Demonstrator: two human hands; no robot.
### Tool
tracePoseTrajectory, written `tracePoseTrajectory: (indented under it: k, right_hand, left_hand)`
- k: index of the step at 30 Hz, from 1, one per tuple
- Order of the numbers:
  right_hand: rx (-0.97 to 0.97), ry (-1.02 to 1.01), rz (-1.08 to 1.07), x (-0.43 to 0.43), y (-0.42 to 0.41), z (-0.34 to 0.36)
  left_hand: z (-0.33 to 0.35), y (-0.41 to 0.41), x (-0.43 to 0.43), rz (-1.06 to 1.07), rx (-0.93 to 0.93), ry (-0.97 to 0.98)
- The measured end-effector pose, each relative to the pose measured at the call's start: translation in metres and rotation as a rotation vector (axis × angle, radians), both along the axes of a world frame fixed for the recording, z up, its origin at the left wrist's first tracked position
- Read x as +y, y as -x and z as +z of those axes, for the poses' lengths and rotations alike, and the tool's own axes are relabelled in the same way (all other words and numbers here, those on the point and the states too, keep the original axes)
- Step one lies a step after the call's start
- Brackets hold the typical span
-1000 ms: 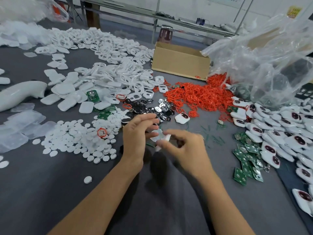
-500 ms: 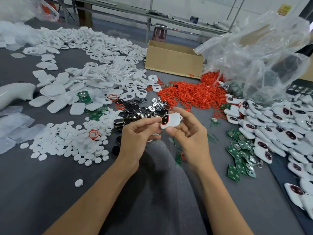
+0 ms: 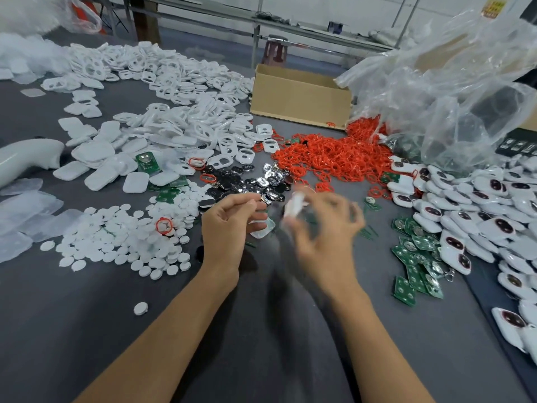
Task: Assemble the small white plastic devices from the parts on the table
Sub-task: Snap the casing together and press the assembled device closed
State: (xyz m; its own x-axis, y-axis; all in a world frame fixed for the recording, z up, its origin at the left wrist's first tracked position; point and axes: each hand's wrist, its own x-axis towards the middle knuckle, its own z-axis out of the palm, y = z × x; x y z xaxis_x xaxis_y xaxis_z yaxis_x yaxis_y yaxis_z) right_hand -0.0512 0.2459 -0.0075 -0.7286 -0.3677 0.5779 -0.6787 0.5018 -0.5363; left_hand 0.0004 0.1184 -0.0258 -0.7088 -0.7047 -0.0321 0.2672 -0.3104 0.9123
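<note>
Right hand point(image 3: 322, 228), blurred, pinches rounded white plastic shell point(image 3: 295, 205).

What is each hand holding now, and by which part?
Right hand: a white device, pinched in the fingers; motion blur hides by which part. Left hand: fingers curled, but whether they hold anything cannot be told.

Two hands: left hand point(image 3: 229, 228), right hand point(image 3: 322, 237). One blurred white device point(image 3: 295, 205) at the right fingers. One cardboard box point(image 3: 299, 97). One heap of red rings point(image 3: 328, 158). Too many to count: white discs point(image 3: 116, 237), white shells point(image 3: 174, 123), finished devices point(image 3: 479, 205), green circuit boards point(image 3: 412, 257).
</note>
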Motion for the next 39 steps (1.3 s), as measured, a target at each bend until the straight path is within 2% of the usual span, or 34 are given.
tracePoseTrajectory:
  k: [1,2,3,5,6,9,12,15,18,21,23,25,27,29,31,34,35,38,39]
  right_hand:
    - [0.066,0.175,-0.080,0.004,0.002,0.004]
    - [0.114,0.266,-0.131,0.009,0.004,0.007]
    - [0.097,0.202,-0.118,0.011,0.006,0.008]
    - [0.016,-0.167,-0.020,0.007,0.006,-0.001]
    - [0.011,-0.240,0.000,0.004,0.005,-0.007]
    - [0.025,-0.070,-0.056,0.002,0.007,-0.006]
    - [-0.043,-0.172,-0.001,0.001,0.008,-0.011]
    - [0.015,-0.044,-0.031,0.003,0.006,-0.011]
    - [-0.020,-0.222,0.031,-0.001,0.004,-0.013]
    - [0.035,-0.159,-0.014,-0.001,0.005,-0.013]
    - [0.003,-0.245,0.015,-0.002,0.003,-0.014]
    - [0.029,-0.136,0.016,-0.001,0.004,-0.013]
    - [0.041,0.124,0.027,0.001,0.003,-0.006]
    - [-0.045,0.317,0.151,0.001,0.004,-0.001]
    - [-0.109,0.418,0.248,0.000,0.004,0.002]
    - [-0.021,0.565,0.240,0.001,0.002,0.003]
    - [-0.015,0.530,0.243,0.002,0.004,0.002]
    - [-0.176,0.101,0.285,-0.002,0.001,-0.004]
    - [-0.184,0.128,0.292,-0.004,0.000,-0.005]
  left_hand:
    - [0.000,0.000,-0.001,-0.001,0.005,-0.007]
    - [0.001,-0.001,-0.002,0.004,0.009,-0.009]
    - [0.001,0.000,-0.002,0.014,0.007,-0.008]
    - [0.001,0.000,0.000,0.037,-0.006,-0.003]
    - [0.002,0.001,0.000,0.038,-0.013,0.000]
    - [0.002,0.001,-0.002,0.032,-0.018,0.004]
    - [0.001,0.001,-0.003,0.065,-0.024,0.009]
    - [0.002,0.001,-0.002,0.047,-0.020,-0.003]
    - [0.002,0.000,-0.002,0.051,-0.020,0.003]
    - [0.003,0.000,-0.003,0.047,-0.012,-0.008]
    - [0.002,0.000,-0.002,0.054,-0.014,0.002]
    - [0.003,-0.001,-0.002,0.047,-0.014,0.006]
    - [0.002,0.000,-0.002,0.040,-0.010,-0.001]
    - [0.002,0.000,-0.002,0.041,-0.012,0.004]
    - [0.002,-0.001,-0.002,0.038,-0.007,0.006]
    - [0.002,-0.001,-0.003,0.027,0.002,0.008]
    - [0.002,-0.001,-0.003,0.028,0.004,0.008]
    - [0.002,0.000,-0.002,0.040,-0.001,0.009]
    - [0.002,-0.001,-0.002,0.033,-0.001,0.011]
